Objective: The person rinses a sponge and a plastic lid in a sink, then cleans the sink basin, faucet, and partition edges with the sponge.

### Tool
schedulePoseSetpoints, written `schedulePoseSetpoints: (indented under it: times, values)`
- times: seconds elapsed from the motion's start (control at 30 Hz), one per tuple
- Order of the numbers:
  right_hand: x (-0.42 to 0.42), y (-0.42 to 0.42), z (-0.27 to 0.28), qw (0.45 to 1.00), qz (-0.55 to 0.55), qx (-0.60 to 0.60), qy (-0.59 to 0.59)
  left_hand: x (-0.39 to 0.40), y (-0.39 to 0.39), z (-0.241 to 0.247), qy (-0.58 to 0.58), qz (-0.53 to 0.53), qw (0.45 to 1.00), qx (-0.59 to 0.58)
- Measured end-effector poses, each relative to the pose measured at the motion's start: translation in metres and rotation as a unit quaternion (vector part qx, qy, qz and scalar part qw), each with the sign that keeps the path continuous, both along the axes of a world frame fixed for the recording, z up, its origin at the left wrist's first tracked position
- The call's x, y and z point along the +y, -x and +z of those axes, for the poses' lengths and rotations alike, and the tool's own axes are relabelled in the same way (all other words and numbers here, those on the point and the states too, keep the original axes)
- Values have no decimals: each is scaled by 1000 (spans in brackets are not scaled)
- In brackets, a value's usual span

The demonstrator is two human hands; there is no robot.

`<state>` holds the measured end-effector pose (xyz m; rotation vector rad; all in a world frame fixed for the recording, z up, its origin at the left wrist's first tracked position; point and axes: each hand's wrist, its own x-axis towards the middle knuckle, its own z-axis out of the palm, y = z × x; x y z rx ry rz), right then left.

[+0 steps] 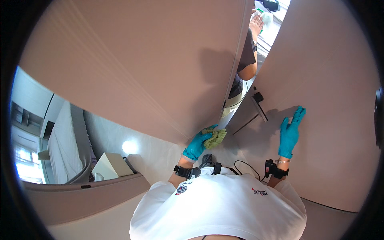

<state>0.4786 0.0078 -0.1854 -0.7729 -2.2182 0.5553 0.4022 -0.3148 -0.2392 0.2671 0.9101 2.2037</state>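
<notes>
My left hand [196, 146], in a teal rubber glove, grips a crumpled green cloth [214, 138]. It is by the lower edge of a pinkish-beige panel [150, 60], beside a narrow gap. My right hand [289, 135], gloved the same way, lies against the matching door [324, 105], fingers extended together and thumb apart. No object is in it. To its left, a dark lever handle [259, 107] sticks out from the door, with a small round lock fitting [255, 88] above.
Through the gap, another person's hand [256, 24] rests on a white and green cloth [265, 18]. At left, a bed [64, 147] and a pale angular box-like piece [112, 168] stand beyond a panel edge [87, 192]. Pale glossy floor [156, 150] shows below.
</notes>
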Motion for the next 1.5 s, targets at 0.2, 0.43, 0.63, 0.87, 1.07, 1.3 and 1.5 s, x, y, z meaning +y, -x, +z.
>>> schedulePoseSetpoints:
  times: [0.2, 0.43, 0.63, 0.87, 1.07, 1.3, 1.5]
  values:
    - [15, 16, -15, 993, 27, 64, -95, -27, -15, -12, 15, 56, 998, -32]
    - [-6, 27, -40, 804, 397, 79, 436, -53, -70, -46, 41, 177, 982, -48]
    - [-170, 15, -49, 546, 667, -268, 430, -77, -130, -26, 111, 359, 927, 19]
    - [-295, 7, -49, 483, 739, -335, 330, -171, -159, -19, 120, 562, 818, -18]
    - [-416, 16, -35, 334, 713, -390, 477, -285, -161, -17, 134, 582, 799, 66]
    - [-565, 17, -14, 313, 733, -406, 446, -408, -177, 22, 122, 597, 792, 39]
    - [-647, 45, -40, 253, 664, -414, 570, -482, -172, 59, 256, 657, 706, 55]
